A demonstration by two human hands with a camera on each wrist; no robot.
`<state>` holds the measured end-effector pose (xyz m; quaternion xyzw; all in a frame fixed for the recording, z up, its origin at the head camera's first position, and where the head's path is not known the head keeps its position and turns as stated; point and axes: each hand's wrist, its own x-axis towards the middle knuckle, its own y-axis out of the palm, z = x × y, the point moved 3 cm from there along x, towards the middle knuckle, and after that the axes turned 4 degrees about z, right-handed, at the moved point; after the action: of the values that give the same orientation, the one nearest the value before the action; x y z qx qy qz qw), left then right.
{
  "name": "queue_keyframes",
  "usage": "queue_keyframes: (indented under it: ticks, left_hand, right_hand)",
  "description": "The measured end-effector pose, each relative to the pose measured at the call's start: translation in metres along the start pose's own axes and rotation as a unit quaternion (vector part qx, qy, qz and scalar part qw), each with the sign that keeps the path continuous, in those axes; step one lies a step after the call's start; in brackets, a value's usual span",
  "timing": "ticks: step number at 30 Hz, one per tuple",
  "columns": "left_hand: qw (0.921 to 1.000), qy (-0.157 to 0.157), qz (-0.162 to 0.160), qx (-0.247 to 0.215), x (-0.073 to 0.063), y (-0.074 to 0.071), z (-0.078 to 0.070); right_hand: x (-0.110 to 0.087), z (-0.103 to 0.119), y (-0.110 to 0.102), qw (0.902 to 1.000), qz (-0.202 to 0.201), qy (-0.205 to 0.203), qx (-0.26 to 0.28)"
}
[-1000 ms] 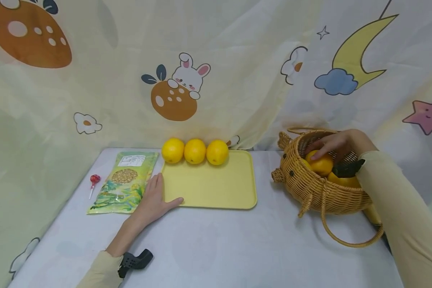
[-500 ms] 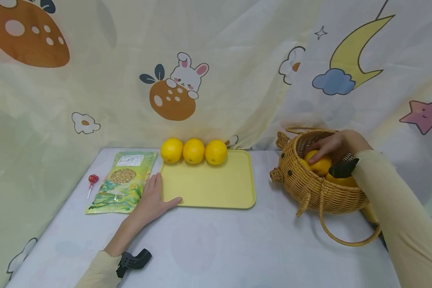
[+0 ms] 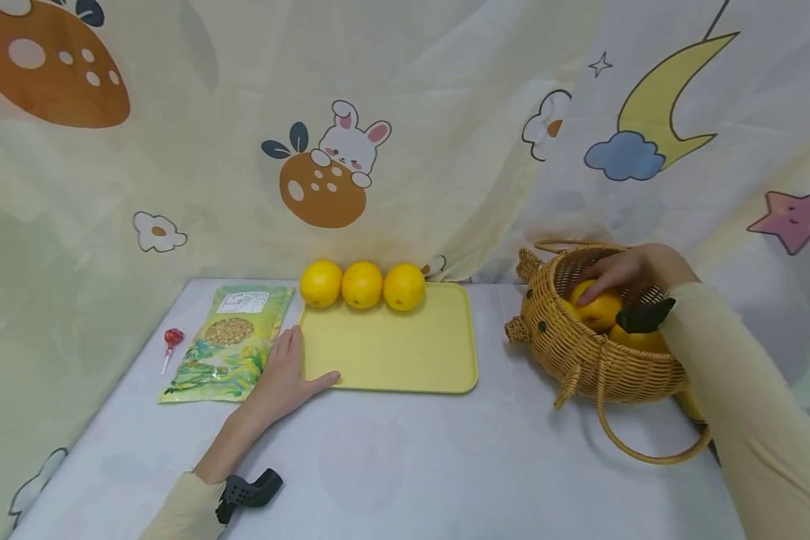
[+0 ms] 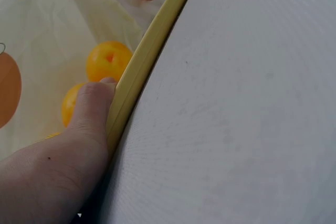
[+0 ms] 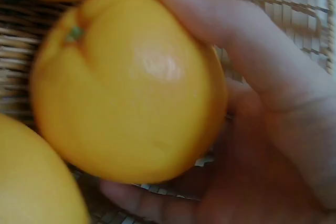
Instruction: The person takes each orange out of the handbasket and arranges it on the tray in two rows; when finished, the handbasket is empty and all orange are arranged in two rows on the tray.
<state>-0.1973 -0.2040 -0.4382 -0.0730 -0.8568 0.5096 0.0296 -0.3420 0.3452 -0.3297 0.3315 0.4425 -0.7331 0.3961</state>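
Note:
Inside the wicker basket [image 3: 604, 367], shaped like a pig, my right hand [image 3: 631, 270] grips an orange [image 5: 131, 87]. In the right wrist view the thumb lies on top of the orange and fingers curve beneath it. More oranges sit beside it in the basket. My left hand [image 3: 283, 379] rests at the front left corner of the yellow tray [image 3: 391, 349], fingers straight along its left side and thumb on its front rim. Three oranges [image 3: 362, 285] stand in a row along the tray's back left edge.
A green and yellow bag [image 3: 226, 345] lies left of the tray, close to my left hand. Beyond it is a red lollipop [image 3: 173, 337]. The basket's handle [image 3: 648, 456] hangs down over the white tablecloth [image 3: 445, 472]. A patterned curtain [image 3: 445, 135] rises behind the table.
The view shifts slightly, while the left hand stays at the tray's corner. The right hand remains in the basket on the orange, with little movement.

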Motion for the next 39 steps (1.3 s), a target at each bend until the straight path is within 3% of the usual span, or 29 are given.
queue_keyframes:
  ticks: [7, 11, 15, 18, 21, 25, 28, 35, 37, 39]
  left_hand:
    - [0.9999, 0.013, -0.002, 0.001, 0.001, 0.002, 0.001]
    - [1.0, 0.007, 0.002, 0.002, 0.002, 0.002, 0.002]
    - [1.0, 0.005, 0.004, 0.001, 0.003, 0.003, 0.004]
    - [1.0, 0.004, 0.005, 0.001, 0.003, 0.004, 0.007]
    - [1.0, 0.003, 0.006, 0.004, 0.004, 0.005, 0.008]
    - [1.0, 0.005, 0.006, -0.003, 0.004, 0.004, 0.006]
    - [0.9999, 0.004, 0.01, -0.008, 0.004, 0.004, 0.005]
    - [0.9999, -0.002, 0.015, -0.004, 0.002, 0.004, 0.005]
    - [0.9999, 0.003, 0.01, -0.002, 0.003, 0.003, 0.005]
    - [0.9999, 0.007, 0.007, -0.001, 0.003, 0.003, 0.004]
  right_hand:
    - [-0.019, 0.007, 0.002, 0.9994, 0.008, -0.032, -0.001]
    - [-0.036, 0.012, 0.004, 0.9957, 0.0, -0.093, 0.004]
    - [-0.05, 0.012, 0.012, 0.9837, -0.039, -0.173, 0.029]
    - [-0.061, 0.015, 0.018, 0.9664, -0.077, -0.242, 0.041]
    - [-0.072, 0.025, 0.023, 0.9422, -0.111, -0.312, 0.051]
    - [-0.08, 0.043, 0.026, 0.9043, -0.102, -0.404, 0.092]
    - [-0.078, 0.059, 0.026, 0.8822, -0.086, -0.445, 0.129]
    - [-0.064, 0.117, 0.049, 0.8714, -0.123, -0.444, 0.169]
    - [-0.059, 0.139, 0.063, 0.8627, -0.112, -0.465, 0.166]
    - [-0.054, 0.16, 0.078, 0.8449, -0.08, -0.499, 0.175]
